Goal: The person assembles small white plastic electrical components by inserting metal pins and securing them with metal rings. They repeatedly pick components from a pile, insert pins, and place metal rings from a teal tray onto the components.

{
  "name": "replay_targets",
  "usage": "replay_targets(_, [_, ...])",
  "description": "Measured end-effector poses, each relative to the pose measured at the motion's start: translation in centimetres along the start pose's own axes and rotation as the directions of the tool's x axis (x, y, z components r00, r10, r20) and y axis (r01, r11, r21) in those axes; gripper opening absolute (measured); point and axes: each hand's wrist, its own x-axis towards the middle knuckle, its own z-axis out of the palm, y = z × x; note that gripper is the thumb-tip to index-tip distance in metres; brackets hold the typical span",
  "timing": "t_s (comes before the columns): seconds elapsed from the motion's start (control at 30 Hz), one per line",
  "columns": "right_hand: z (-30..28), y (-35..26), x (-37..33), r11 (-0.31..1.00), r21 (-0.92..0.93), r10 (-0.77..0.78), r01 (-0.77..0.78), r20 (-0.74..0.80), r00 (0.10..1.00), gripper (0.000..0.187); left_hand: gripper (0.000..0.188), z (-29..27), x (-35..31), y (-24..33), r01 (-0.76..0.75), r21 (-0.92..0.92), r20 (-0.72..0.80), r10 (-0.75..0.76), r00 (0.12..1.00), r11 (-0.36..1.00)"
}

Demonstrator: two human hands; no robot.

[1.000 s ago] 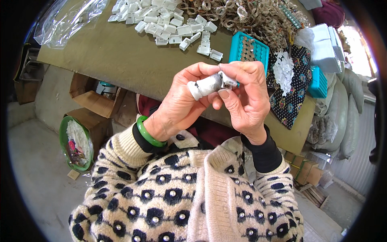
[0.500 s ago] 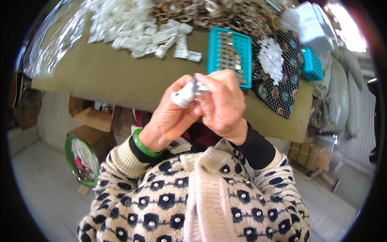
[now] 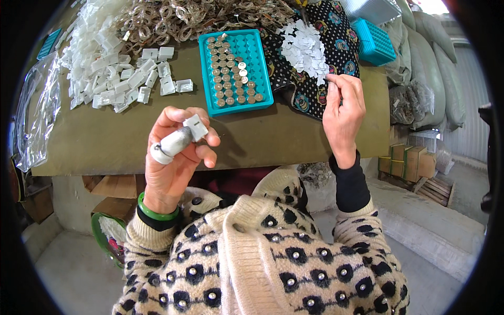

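My left hand (image 3: pixel 176 149), with a white cover over one finger, pinches a small white plastic case (image 3: pixel 196 127) above the near part of the table. Its flat face with a short dark slot is turned up. At the right, the thumb and index fingertip of my right hand (image 3: pixel 344 107) are pressed together at the near edge of a pile of small white tabs (image 3: pixel 304 50). Whether a tab sits between those fingertips is too small to tell. Between the hands, a teal tray (image 3: pixel 203 68) holds several rows of round metallic discs, a few of them shinier.
More white plastic cases (image 3: pixel 126 84) lie heaped at the left beside clear plastic film (image 3: pixel 37 115). Tangled coils of thin wire (image 3: pixel 194 18) cover the far side. A dark patterned cloth (image 3: pixel 307 100) lies under the tabs. Another teal tray (image 3: pixel 374 42) and large sacks (image 3: pixel 428 73) stand right.
My hands were together over the near table edge and have parted. The left keeps the white case and moved left; the right reached right to the tab pile. The view has shifted too.
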Motion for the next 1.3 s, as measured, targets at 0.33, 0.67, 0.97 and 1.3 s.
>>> replay_targets(0.33, [-0.9,2.2,-1.8,0.993,0.074,0.085,-0.093,0.105,0.991,0.018,0.027,0.4,0.4,-0.6,0.041,0.092,-0.051,-0.037,0.998,0.995])
replay_targets(0.67, [-0.3,-0.2,-3.0,0.999,0.007,0.031,-0.033,0.212,0.977,0.019,0.031,0.0,0.0,-0.6,0.022,0.163,-0.077,-0.010,0.997,0.986])
replay_targets(0.97, [-0.4,-0.3,-2.8,0.990,-0.083,-0.085,0.113,0.287,0.954,0.014,0.028,0.2,-0.3,-0.6,0.025,0.108,-0.063,-0.018,0.998,0.994])
replay_targets(1.3, [0.1,-7.9,-1.1,0.779,0.613,-0.082,-0.134,0.312,0.947,0.006,0.037,0.8,-0.7,-0.6,0.045,0.117,-0.094,-0.034,0.995,0.992])
